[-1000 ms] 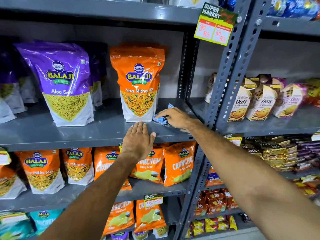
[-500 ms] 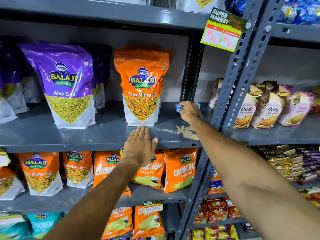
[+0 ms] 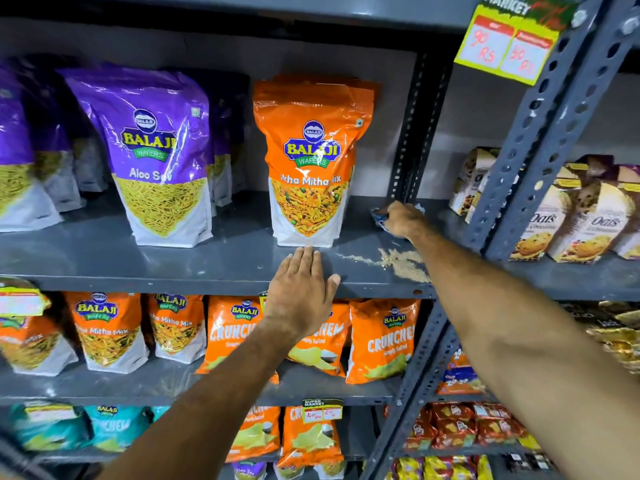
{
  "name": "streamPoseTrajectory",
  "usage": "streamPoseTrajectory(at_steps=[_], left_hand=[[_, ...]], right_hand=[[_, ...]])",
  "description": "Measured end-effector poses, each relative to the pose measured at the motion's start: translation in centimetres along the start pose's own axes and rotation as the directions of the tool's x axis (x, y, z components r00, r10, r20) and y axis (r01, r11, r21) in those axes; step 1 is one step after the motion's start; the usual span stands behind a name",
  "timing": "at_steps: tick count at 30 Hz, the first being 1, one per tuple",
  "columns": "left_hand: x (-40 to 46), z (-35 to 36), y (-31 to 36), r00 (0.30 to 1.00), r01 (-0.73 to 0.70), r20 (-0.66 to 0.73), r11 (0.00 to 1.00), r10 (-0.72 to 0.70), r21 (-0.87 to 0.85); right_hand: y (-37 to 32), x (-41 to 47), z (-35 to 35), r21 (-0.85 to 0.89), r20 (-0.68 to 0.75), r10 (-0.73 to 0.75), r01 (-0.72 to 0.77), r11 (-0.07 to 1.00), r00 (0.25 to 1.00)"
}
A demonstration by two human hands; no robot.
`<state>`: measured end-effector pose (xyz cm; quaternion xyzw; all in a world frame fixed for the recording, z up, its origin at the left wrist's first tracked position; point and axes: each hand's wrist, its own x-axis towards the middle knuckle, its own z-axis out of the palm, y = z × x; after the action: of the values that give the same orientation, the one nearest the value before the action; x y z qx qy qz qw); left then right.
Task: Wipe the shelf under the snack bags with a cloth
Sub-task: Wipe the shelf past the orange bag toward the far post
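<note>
The grey metal shelf (image 3: pixel 225 258) carries an upright orange snack bag (image 3: pixel 311 161) and a purple snack bag (image 3: pixel 156 157) to its left. My right hand (image 3: pixel 403 220) is shut on a blue cloth (image 3: pixel 377 214), pressed on the shelf near the back, right of the orange bag. A patch of tan crumbs (image 3: pixel 401 265) lies on the shelf in front of that hand. My left hand (image 3: pixel 301 292) rests flat on the shelf's front edge, fingers reaching to the foot of the orange bag.
A perforated upright post (image 3: pixel 540 133) stands right of my right arm, with a yellow price tag (image 3: pixel 509 39) above. Oat cookie boxes (image 3: pixel 568 216) fill the neighbouring shelf. More purple bags (image 3: pixel 20 150) stand at far left; orange bags (image 3: pixel 381 337) sit on the shelf below.
My right hand has carried the cloth from the shelf's front edge back toward the rear, uncovering a trail of crumbs. My left hand has stayed on the front edge.
</note>
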<state>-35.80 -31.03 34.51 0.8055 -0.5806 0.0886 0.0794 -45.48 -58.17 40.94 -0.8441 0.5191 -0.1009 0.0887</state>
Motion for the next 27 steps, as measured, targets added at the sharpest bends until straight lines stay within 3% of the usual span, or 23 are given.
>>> streamPoseTrajectory(at_steps=[19,27], left_hand=[[-0.6,-1.0,-0.4,0.998,-0.03,0.053,0.998,0.033,-0.051],[-1.2,-1.9,-0.1,0.997,-0.02,0.074,0.997,0.025,-0.069]], right_hand=[[-1.4,-15.6,-0.9,-0.078,-0.05,-0.077,0.073,0.994,0.996],[-1.3,-18.4,-0.6,-0.087,-0.063,-0.099,0.094,0.992,0.993]])
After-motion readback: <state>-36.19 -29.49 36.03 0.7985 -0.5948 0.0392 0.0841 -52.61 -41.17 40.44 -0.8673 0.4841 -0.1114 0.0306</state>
